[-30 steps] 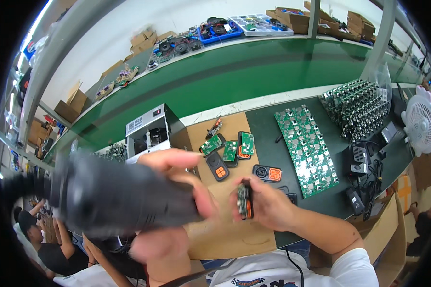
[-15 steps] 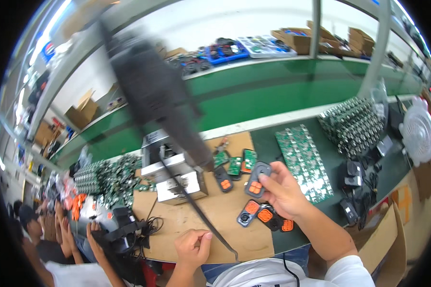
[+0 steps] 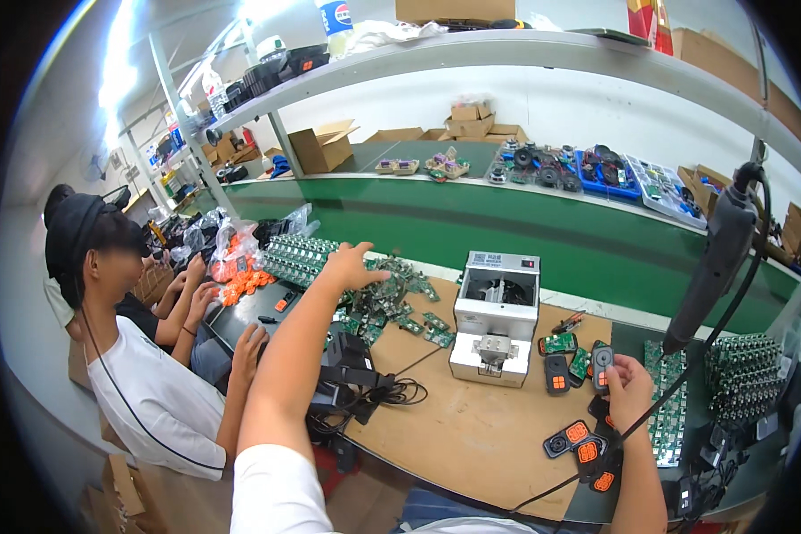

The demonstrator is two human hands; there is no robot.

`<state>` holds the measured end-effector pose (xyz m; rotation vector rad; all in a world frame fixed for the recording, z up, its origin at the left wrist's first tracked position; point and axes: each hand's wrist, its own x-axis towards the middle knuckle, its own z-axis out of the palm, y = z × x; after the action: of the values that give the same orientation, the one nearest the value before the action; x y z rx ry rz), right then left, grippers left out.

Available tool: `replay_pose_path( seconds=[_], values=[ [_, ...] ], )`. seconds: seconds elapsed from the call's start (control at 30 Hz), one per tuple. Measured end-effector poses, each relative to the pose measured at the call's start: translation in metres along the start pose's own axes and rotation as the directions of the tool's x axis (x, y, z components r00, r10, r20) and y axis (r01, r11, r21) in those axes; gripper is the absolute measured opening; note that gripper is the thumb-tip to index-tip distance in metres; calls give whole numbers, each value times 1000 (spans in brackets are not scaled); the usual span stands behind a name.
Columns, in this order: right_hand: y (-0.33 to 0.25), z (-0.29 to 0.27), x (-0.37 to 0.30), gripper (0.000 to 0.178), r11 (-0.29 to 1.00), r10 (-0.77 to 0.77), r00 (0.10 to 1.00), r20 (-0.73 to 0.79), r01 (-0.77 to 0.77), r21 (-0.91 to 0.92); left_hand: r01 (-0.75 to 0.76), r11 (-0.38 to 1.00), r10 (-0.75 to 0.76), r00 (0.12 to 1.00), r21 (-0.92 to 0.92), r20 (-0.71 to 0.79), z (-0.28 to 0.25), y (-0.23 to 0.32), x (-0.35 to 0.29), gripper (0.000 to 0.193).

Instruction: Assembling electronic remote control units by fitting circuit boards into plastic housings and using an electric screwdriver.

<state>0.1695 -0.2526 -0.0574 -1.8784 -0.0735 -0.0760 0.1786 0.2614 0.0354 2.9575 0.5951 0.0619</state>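
My left hand [image 3: 351, 267] is stretched out to the far left, fingers apart, at the edge of a pile of small green circuit boards [image 3: 387, 298]. Right beside it lie green board panels [image 3: 298, 258]. Between the fingers of my right hand [image 3: 630, 392] is a dark grey remote control [image 3: 602, 363] with orange buttons. Next to that hand, another remote control [image 3: 557, 374] rests near housings with green boards [image 3: 558, 344]. Nearer to me are several open remote housings with orange button pads [image 3: 587, 451].
A silver-white bench machine [image 3: 496, 334] stands on the brown cardboard mat [image 3: 454, 414]. An electric screwdriver [image 3: 712, 262] hangs at the right, its cable crossing my right forearm. Black adapters and cables [image 3: 351, 383] lie left of the mat. A co-worker [image 3: 147, 374] sits at the left.
My view has swung left. My left hand has gone from a closed pose by the mat's near edge out to the boards. My right hand still holds the remote control.
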Motion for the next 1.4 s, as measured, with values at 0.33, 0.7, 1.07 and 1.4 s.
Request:
replay_pose_path(
  seconds=[0.33,0.7,1.07,1.4],
  values=[
    [26,-4,-6,31,918,-347,918,-193,289,-273,107,992,-87,961,-63,263,37,-5,41,116],
    [7,-5,-18,25,930,-314,946,-85,289,-226,-305,945,299,952,-118,-64,38,-15,6,61],
    [-10,-25,-31,25,926,-212,970,119,239,-293,-446,892,424,884,-79,-196,43,49,-66,28],
    [-39,-8,-59,52,621,-425,553,717,754,-214,-614,789,611,777,36,-152,38,83,-127,27]
  ],
)
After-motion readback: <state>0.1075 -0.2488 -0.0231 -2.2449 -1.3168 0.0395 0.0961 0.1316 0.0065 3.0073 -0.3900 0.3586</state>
